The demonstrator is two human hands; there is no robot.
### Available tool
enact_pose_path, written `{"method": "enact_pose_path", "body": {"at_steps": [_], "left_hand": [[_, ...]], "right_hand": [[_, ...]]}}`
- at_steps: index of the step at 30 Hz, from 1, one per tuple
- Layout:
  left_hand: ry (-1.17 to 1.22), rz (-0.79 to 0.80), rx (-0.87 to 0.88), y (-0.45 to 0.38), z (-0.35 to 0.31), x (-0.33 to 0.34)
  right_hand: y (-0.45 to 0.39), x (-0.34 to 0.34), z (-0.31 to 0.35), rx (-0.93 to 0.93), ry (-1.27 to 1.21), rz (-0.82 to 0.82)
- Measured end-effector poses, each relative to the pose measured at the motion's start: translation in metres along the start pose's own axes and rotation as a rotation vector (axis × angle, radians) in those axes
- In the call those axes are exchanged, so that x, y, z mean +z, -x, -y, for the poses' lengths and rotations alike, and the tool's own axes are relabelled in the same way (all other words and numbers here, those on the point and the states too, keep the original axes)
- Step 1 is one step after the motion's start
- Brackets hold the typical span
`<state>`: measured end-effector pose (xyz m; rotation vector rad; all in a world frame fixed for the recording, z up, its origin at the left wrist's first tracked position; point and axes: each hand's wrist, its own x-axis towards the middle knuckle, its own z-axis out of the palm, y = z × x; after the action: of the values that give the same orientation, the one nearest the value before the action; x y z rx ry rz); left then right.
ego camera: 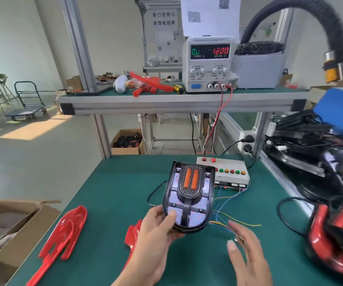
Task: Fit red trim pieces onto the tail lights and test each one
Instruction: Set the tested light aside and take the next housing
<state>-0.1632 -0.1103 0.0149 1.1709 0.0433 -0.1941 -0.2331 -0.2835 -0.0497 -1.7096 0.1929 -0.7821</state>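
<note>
- Your left hand (pixel 154 230) is gripping the black tail light (pixel 189 193) above the green desk (pixel 108 203), thumb lying on its lens
- Your right hand (pixel 247 250) is hovering beside it, fingers (pixel 231 247) spread, holding nothing
- A red trim piece (pixel 63 232) is lying on the desk, left

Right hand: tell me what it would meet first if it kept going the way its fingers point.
Probably the loose coloured wires just beyond the right hand, then the tail light; depth is unclear.
</note>
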Motion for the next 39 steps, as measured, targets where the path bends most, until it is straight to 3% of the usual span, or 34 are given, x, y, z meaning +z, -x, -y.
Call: {"method": "enact_pose_path", "body": {"at_steps": [5,8,13,16,19,28,35,39], "left_hand": [[0.004,-0.059,-0.028,0.039,0.042,-0.008],[-0.083,-0.058,-0.032,0.055,0.059,-0.021],[-0.439,-0.012,0.091,0.058,0.057,-0.053],[-0.651,0.01,0.224,0.053,0.045,-0.063],[-0.781,0.013,0.252,0.044,0.045,-0.065],[-1.071,-0.051,0.348,0.022,0.045,-0.055],[-1.428,-0.023,0.312,0.018,0.038,-0.04],[-1.459,-0.228,0.499,0.026,0.02,-0.051]], "right_hand": [[-0.016,0.006,0.002,0.354,-0.319,0.183],[-0.015,0.01,-0.004,0.463,-0.285,0.191],[-0.012,-0.004,0.0,0.476,-0.048,0.175],[-0.004,-0.018,0.004,0.479,0.165,0.31],[0.009,-0.032,0.008,0.488,0.381,0.434],[0.008,-0.034,0.022,0.368,0.875,0.519],[0.0,-0.034,0.014,0.328,0.78,0.5],[-0.001,-0.037,0.01,0.349,0.7,0.505]]}}
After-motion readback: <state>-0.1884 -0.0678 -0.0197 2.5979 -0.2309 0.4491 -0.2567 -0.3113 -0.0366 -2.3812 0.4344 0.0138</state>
